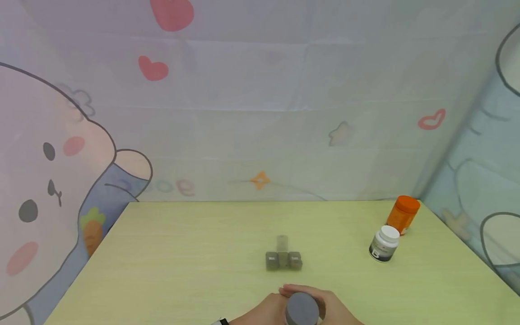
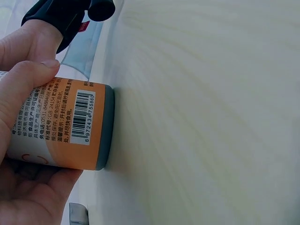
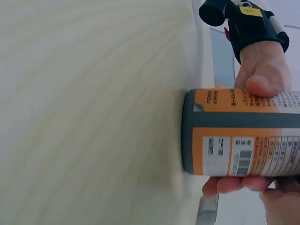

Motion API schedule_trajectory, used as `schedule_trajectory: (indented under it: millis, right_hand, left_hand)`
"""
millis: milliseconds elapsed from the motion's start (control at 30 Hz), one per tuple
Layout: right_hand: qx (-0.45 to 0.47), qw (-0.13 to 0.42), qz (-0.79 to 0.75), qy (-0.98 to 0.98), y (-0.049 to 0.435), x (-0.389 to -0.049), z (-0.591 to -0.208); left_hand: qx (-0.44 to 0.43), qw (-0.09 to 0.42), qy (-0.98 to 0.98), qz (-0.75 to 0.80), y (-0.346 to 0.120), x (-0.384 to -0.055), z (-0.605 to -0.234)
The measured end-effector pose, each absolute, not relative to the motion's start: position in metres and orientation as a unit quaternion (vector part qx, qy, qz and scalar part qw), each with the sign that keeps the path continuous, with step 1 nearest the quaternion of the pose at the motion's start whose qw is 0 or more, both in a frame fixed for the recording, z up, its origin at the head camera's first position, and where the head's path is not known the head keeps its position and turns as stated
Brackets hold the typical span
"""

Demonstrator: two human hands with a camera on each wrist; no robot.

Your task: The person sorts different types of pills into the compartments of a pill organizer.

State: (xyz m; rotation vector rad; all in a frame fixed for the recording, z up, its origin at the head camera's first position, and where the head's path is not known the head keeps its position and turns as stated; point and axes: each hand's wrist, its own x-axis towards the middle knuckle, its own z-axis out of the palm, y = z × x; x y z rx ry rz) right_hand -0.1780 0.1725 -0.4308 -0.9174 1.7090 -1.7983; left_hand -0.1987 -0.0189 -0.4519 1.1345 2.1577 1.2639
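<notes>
A supplement bottle point(image 1: 302, 309) with a grey top stands at the near edge of the head view. Its orange and white label point(image 2: 77, 117) carries a barcode, and its grey base meets the tabletop in both wrist views. My left hand point(image 1: 270, 309) grips it from the left, thumb along the label. From the right, my right hand point(image 1: 335, 309) curls round the same bottle, its fingers reaching behind it toward the left hand. Just beyond the hands lies a small translucent grey pill box point(image 1: 283, 261), its middle lid point(image 1: 282, 243) flipped up.
At the right of the pale yellow table point(image 1: 183, 253) stands a white bottle point(image 1: 383, 244) with a white cap. Close behind it is an orange bottle point(image 1: 403, 215) with an orange cap. A printed cloth point(image 1: 252, 90) hangs along the back and sides.
</notes>
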Motion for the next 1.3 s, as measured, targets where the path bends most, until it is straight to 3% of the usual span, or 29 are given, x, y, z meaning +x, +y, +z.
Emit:
schedule_trajectory:
  millis: [133,333,467,633,833,900,1100,1300]
  right_hand:
    - [-0.310,0.250,-0.659,0.638,0.183,-0.179,-0.432]
    - [-0.207,0.256,-0.671,0.665,0.197,-0.173,-0.424]
    - [-0.201,0.247,-0.687,0.653,0.201,-0.170,-0.420]
    - [-0.226,0.242,-0.650,0.684,0.201,-0.170,-0.421]
    - [-0.324,0.203,-0.582,0.717,0.187,-0.174,-0.426]
    - [-0.325,0.209,-0.581,0.716,0.182,-0.174,-0.426]
    - [-0.304,0.252,-0.630,0.669,0.169,-0.177,-0.425]
    - [-0.305,0.233,-0.608,0.695,0.174,-0.178,-0.420]
  left_hand:
    - [0.388,0.198,0.769,0.467,-0.020,-0.194,-0.449]
    - [0.346,0.265,0.716,0.545,-0.021,-0.185,-0.445]
    - [0.333,0.280,0.709,0.555,-0.023,-0.183,-0.442]
    - [0.344,0.254,0.732,0.530,-0.023,-0.188,-0.444]
    - [0.351,0.203,0.782,0.473,-0.020,-0.194,-0.446]
    - [0.365,0.196,0.779,0.471,-0.020,-0.195,-0.447]
    - [0.416,0.240,0.716,0.506,-0.020,-0.197,-0.452]
    - [0.405,0.174,0.790,0.427,-0.017,-0.197,-0.449]
